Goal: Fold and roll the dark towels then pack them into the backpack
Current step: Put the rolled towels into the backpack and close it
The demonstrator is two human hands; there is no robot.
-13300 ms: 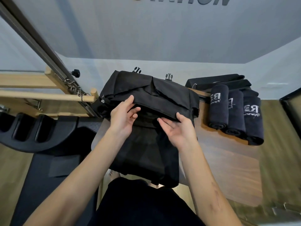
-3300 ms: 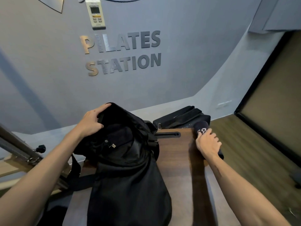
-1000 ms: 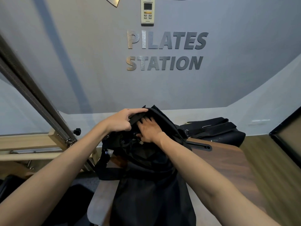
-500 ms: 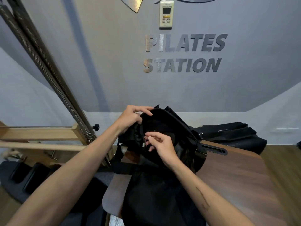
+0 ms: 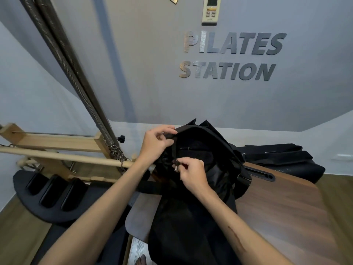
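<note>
Black backpack (image 5: 191, 217): stands on the dark wood tabletop (image 5: 277, 217), its body running down toward the near edge, its top opening lifted and facing the person. A small zip shows on the inner lining just under the raised rim. No towels can be seen from here; the inside of the backpack is too dark to tell what it holds.

Left hand (image 5: 155, 145): at the upper left rim of the backpack, fingers curled and thumb pressed over the fabric edge, gripping it and holding the opening up.

Right hand (image 5: 192, 174): just below the left hand, in front of the backpack's opening. Thumb and forefinger are pinched together on a small metal zipper pull (image 5: 175, 165); the other fingers are curled in.

Second black bag (image 5: 280, 159): lies flat to the right of the backpack, beyond the far right corner of the tabletop, straps across its top.

Slot handle (image 5: 259, 174): a dark oblong cut-out in the tabletop, just right of the backpack.

Wooden frame with rails (image 5: 57, 150): left of the backpack, pale timber; two long coiled springs (image 5: 63, 60) run up from it diagonally, hooked on with metal clips.

Black moulded piece with three recesses (image 5: 49, 197): lower left of the backpack, below the frame.

Grey wall (image 5: 152, 83): behind the backpack, metal lettering "PILATES STATION" (image 5: 231, 56), and a white remote control in a holder (image 5: 210, 10) above it.
</note>
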